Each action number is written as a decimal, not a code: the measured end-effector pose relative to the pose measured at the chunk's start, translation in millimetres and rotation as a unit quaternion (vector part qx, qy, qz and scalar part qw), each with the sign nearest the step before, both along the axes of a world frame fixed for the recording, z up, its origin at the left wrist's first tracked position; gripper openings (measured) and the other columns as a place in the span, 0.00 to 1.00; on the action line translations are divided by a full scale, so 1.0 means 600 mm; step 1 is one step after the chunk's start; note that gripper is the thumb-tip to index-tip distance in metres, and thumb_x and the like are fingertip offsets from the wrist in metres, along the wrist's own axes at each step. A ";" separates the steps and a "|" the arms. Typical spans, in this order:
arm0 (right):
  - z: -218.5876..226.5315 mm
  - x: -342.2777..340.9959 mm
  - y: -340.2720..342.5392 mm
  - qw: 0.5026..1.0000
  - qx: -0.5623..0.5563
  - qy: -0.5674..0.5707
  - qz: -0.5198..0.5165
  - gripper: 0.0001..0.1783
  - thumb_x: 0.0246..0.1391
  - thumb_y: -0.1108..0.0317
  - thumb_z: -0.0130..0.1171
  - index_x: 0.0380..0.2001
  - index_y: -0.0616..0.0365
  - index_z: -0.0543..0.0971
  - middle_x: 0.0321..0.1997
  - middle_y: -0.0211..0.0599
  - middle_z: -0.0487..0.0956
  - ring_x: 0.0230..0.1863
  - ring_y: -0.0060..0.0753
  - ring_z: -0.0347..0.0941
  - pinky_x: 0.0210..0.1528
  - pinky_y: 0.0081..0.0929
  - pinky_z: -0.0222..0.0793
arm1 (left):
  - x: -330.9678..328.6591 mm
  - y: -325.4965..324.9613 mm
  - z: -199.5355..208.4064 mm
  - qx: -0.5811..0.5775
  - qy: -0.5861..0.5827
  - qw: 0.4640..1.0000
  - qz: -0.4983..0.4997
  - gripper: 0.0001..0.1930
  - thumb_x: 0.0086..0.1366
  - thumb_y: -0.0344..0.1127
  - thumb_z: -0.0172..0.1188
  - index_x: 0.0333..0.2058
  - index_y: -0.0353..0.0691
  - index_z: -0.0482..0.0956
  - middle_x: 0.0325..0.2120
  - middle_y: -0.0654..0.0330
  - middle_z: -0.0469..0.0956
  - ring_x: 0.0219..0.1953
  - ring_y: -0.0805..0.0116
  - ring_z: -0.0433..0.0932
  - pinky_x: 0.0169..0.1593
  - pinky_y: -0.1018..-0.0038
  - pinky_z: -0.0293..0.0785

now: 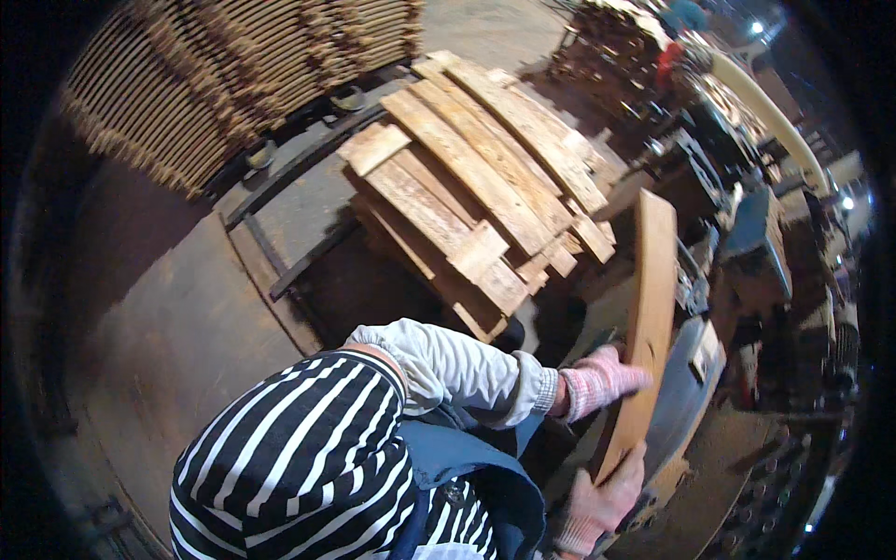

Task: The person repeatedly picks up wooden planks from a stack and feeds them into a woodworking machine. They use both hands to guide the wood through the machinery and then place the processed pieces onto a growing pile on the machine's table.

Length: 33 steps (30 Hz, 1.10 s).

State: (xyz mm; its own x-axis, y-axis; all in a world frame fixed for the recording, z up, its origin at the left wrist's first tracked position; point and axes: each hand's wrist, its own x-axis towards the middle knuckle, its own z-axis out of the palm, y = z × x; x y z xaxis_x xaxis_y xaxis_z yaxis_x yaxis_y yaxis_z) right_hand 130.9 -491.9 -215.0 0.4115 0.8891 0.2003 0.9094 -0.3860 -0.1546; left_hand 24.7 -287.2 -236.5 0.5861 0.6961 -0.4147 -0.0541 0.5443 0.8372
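Observation:
A long, slightly curved wooden board (651,299) is held up on the right, running from far to near. My left hand (600,381), in a pink-and-white knit glove, grips it around the middle, with fingers over its face. Lower down, my right hand (609,502) clasps the near end; a pink knit glove covers its wrist and palm area. Under and beside the board lies a grey machine table (686,397), with a small wooden block (702,362) on it.
A stack of rough planks (476,177) sits on a dark metal-framed cart (266,247) ahead. Behind it at far left stand tall racks of stacked wood strips (233,75). Machinery (756,243) with a pale hose (770,112) fills the right side. A scrap-wood heap (611,56) lies beyond.

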 end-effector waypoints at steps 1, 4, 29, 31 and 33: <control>-0.024 0.017 -0.064 0.999 0.043 0.008 -0.010 0.57 0.39 0.71 0.76 0.76 0.62 0.65 0.72 0.59 0.72 0.71 0.61 0.70 0.75 0.46 0.64 | 0.045 -0.014 -0.042 0.054 -0.055 0.997 -0.029 0.39 0.61 0.48 0.76 0.63 0.31 0.72 0.50 0.49 0.83 0.49 0.58 0.82 0.57 0.64 0.79; 0.034 -0.053 -0.151 0.972 -0.103 0.080 -0.196 0.44 0.62 0.51 0.67 0.75 0.60 0.67 0.73 0.61 0.72 0.72 0.66 0.67 0.75 0.52 0.62 | 0.069 0.029 -0.092 0.241 -0.054 0.968 0.054 0.34 0.59 0.40 0.78 0.61 0.37 0.73 0.40 0.59 0.81 0.41 0.67 0.80 0.49 0.67 0.81; -0.039 0.258 0.206 0.967 0.194 -0.077 -0.145 0.50 0.52 0.53 0.76 0.74 0.58 0.67 0.67 0.56 0.73 0.69 0.60 0.68 0.73 0.52 0.63 | -0.338 0.643 -0.262 0.018 0.048 0.882 0.469 0.27 0.69 0.43 0.71 0.61 0.42 0.72 0.58 0.56 0.76 0.52 0.58 0.78 0.37 0.63 0.83; -0.044 0.216 0.119 0.973 0.202 -0.027 -0.109 0.48 0.51 0.57 0.74 0.73 0.61 0.69 0.70 0.58 0.73 0.70 0.64 0.67 0.72 0.54 0.64 | -0.313 0.665 -0.270 -0.002 0.073 0.883 0.464 0.27 0.72 0.43 0.67 0.63 0.38 0.71 0.63 0.52 0.73 0.58 0.52 0.75 0.48 0.50 0.85; -0.054 0.165 0.015 0.975 0.188 -0.052 -0.105 0.46 0.47 0.59 0.74 0.69 0.64 0.73 0.65 0.58 0.76 0.66 0.64 0.72 0.70 0.53 0.68 | -0.301 0.677 -0.290 0.012 0.105 0.898 0.428 0.33 0.72 0.48 0.66 0.68 0.37 0.69 0.64 0.51 0.75 0.58 0.49 0.79 0.54 0.52 0.83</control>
